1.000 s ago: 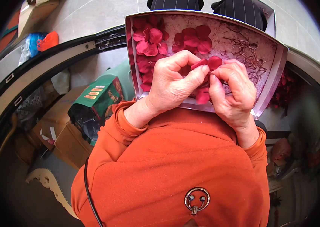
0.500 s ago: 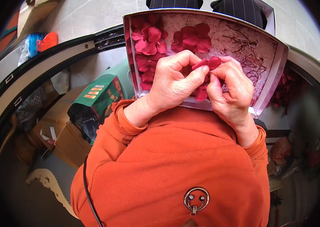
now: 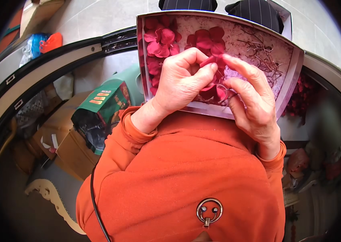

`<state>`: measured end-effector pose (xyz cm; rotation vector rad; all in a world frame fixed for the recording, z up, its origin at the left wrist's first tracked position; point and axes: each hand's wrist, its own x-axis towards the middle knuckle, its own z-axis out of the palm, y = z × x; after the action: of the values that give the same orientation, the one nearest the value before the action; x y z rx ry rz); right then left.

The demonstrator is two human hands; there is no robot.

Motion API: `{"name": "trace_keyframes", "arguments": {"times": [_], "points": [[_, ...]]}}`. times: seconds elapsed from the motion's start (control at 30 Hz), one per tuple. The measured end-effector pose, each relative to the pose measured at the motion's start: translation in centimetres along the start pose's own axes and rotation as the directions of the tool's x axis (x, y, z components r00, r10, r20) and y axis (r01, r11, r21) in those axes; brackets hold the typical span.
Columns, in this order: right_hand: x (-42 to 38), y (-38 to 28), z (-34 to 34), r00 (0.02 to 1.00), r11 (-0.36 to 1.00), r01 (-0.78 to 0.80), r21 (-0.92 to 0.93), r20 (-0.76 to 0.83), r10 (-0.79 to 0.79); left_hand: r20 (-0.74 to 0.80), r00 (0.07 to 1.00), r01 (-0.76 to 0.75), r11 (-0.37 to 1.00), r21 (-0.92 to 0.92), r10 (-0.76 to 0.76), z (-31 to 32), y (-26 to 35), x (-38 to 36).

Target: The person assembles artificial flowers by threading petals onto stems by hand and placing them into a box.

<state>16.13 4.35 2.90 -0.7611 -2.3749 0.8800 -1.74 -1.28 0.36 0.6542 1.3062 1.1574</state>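
Note:
My left hand [image 3: 182,80] pinches a dark red artificial flower [image 3: 209,93] by its petals, between thumb and forefinger. To its right, my right hand [image 3: 255,94] has its fingers spread and curved, the fingertips close to the flower. A thin curled brown stem [image 3: 231,95] shows beside the right thumb and fingers. Both hands are over a shallow box [image 3: 289,90] with a mottled pink bottom. Red flower heads [image 3: 162,42] lie along its left side, and another red flower [image 3: 210,39] lies near the middle. Loose brown stems [image 3: 265,54] are tangled at the right.
Pinstriped knees [image 3: 255,15] show beyond the box. Left of it stand a green printed bag [image 3: 102,99] and a cardboard box [image 3: 71,147]. More dark red flowers [image 3: 301,94] hang at the right. A curved black-and-cream rail [image 3: 67,58] runs behind.
My right hand has let go of the petals, spread its fingers and drawn slightly right. My left hand keeps its pinch. The curled stem has come into sight between the hands.

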Motion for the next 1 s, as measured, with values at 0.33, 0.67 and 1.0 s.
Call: {"name": "trace_keyframes", "arguments": {"times": [0.33,0.67,1.0], "points": [[-1.2,0.0,-0.3,0.959,0.668,-0.242,0.704,0.071,0.273,0.306,0.951,-0.041,0.968,0.248,-0.038,-0.5,-0.1,-0.9],[-0.8,-0.5,0.3,0.912,0.790,-0.379,0.481,0.048,0.408,0.393,0.793,-0.453,0.019,0.891,0.466,-0.7,2.2,3.3],[-0.2,-0.4,0.7,0.917,0.850,-0.314,0.423,-0.096,0.386,0.135,0.843,-0.489,0.637,0.596,0.520,-0.6,2.2,2.5]]}}
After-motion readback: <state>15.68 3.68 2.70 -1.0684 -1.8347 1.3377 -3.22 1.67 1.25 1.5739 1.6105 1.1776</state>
